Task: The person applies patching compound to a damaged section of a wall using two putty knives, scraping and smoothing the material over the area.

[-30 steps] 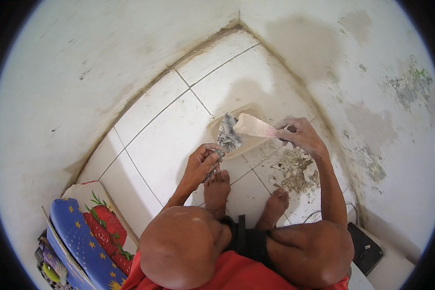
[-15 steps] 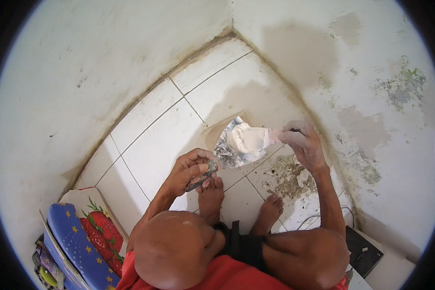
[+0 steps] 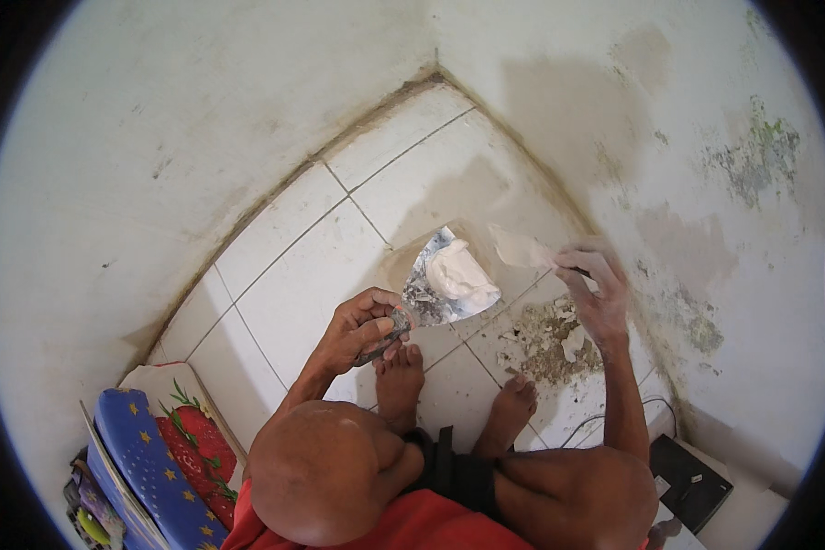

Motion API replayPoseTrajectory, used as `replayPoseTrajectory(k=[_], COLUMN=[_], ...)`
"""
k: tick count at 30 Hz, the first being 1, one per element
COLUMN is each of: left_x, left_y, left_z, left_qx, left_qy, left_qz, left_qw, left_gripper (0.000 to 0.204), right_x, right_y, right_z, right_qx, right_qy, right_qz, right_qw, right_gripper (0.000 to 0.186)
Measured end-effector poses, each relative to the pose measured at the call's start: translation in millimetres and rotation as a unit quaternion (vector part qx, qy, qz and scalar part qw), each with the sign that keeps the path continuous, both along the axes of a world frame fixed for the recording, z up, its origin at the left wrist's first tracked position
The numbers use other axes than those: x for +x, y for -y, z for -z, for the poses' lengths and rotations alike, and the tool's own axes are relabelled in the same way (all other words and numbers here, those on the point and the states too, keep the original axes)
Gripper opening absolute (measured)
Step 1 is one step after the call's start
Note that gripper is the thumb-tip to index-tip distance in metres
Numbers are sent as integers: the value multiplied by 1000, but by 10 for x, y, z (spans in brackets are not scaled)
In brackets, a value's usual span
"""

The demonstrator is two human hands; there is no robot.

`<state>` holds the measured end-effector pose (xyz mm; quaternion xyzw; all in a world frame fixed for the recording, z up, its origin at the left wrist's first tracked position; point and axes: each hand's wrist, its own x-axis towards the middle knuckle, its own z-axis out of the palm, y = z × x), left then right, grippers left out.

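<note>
My left hand (image 3: pixel 364 328) is closed around the dark handle of a broad putty knife (image 3: pixel 422 297). Its fan-shaped metal blade points away to the right, and a thick mound of white putty (image 3: pixel 458 275) lies on it. In my right hand (image 3: pixel 599 286), pinched between thumb and fingers, is a small putty-smeared spreader (image 3: pixel 521 247). Its pale blade points left, a little apart from the mound. My fingers mostly hide the spreader's handle.
Crumbled plaster debris (image 3: pixel 550 344) lies on the white tiled floor (image 3: pixel 293 266) near my feet. Walls meet in a corner ahead; the right wall (image 3: pixel 697 183) has damp, flaking patches. Blue starred cushions (image 3: pixel 147 449) stand at left. A black flat box (image 3: pixel 690 484) and a thin cable lie at right.
My right hand has drawn the spreader off the putty mound, slightly right and down. The broad putty knife stays nearly in place in my left hand.
</note>
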<state>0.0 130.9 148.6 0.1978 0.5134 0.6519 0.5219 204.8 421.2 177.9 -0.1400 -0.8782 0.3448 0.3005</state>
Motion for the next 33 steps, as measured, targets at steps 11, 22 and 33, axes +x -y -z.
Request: replayPoseTrajectory(k=[11,22,33], left_x=[-113,-184,-149], left_y=[2,89,63], left_z=[-88,89,194], left_qx=[-33,-33,-92], left_qy=[-11,11,-9], left_qz=[59,34,-5], left_qw=[998,999,996], left_gripper=[24,25,23], right_x=[21,-245,93], right_y=[-49,280,113], right_z=[494,451,186], right_qx=[-41,-191,-192], right_qy=[9,18,201], right_qz=[-53,-31,61], right_qw=[998,981,959], right_gripper=[22,14,19])
